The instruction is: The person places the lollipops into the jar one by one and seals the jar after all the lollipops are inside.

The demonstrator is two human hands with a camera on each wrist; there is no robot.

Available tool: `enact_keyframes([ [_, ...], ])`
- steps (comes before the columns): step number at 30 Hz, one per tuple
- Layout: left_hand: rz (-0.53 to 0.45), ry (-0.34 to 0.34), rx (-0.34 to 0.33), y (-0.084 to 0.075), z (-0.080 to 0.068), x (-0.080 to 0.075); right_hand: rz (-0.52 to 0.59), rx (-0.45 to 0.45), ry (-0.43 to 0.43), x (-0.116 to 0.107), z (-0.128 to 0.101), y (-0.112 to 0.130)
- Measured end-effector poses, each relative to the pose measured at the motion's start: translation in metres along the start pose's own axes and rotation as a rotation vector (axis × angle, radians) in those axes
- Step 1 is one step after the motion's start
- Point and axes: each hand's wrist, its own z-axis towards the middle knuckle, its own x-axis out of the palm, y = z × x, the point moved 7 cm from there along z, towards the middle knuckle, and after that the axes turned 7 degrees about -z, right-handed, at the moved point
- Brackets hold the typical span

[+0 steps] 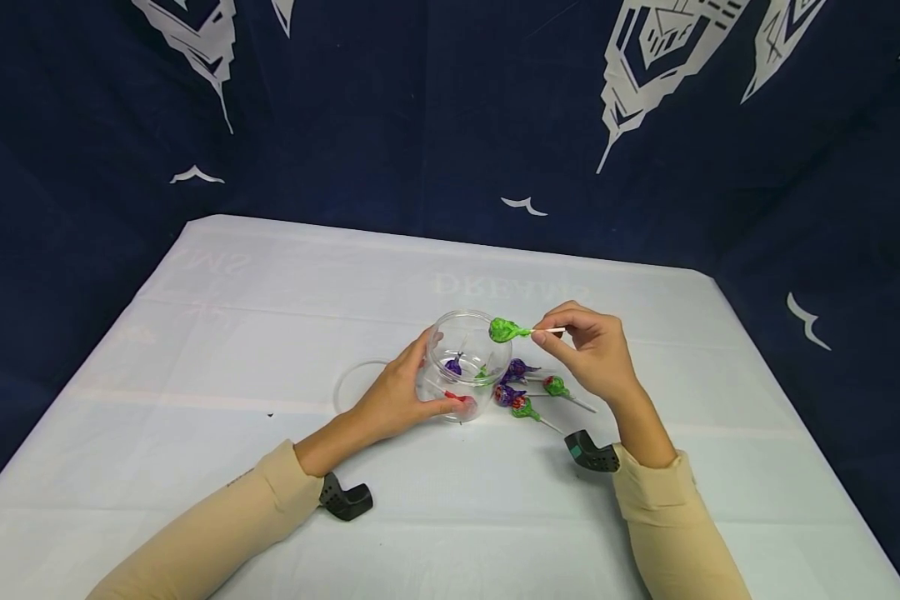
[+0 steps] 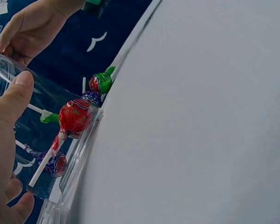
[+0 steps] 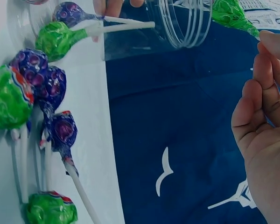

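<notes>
Lollipop poised at the jar's rim

Fingers of the right hand [image 1: 596, 354] pinch the stick of a green lollipop [image 1: 504, 330], its head over the rim of the clear jar [image 1: 465, 362] near the middle of the desk [image 1: 270, 317]. The left hand [image 1: 399, 396] curls round the jar, tilting it. Other lollipops already lie inside; loose lollipops [image 1: 528, 392] rest just beside it, and the lid [image 1: 348, 385] lies by the left hand. Released off-centre, the head could strike the rim and fall outside; the tilted jar might spill.

Green-wrapped lollipop [image 1: 504, 330] held level over clear jar [image 1: 468, 364] rim, approx; red, purple, green pops inside.
</notes>
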Motion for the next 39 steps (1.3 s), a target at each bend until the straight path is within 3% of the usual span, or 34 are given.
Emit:
enact_keyframes([
  [12,-0.001,0.005,0.0,-0.001,0.0,0.0,0.028,-0.024,0.025,0.013,-0.001,-0.002],
  [20,-0.007,0.002,0.024,-0.001,0.0,0.0,0.002,0.014,0.047,0.019,-0.002,-0.005],
  [39,0.023,0.001,0.005,0.0,0.0,-0.001,0.032,-0.001,0.007,0.011,-0.001,-0.003],
])
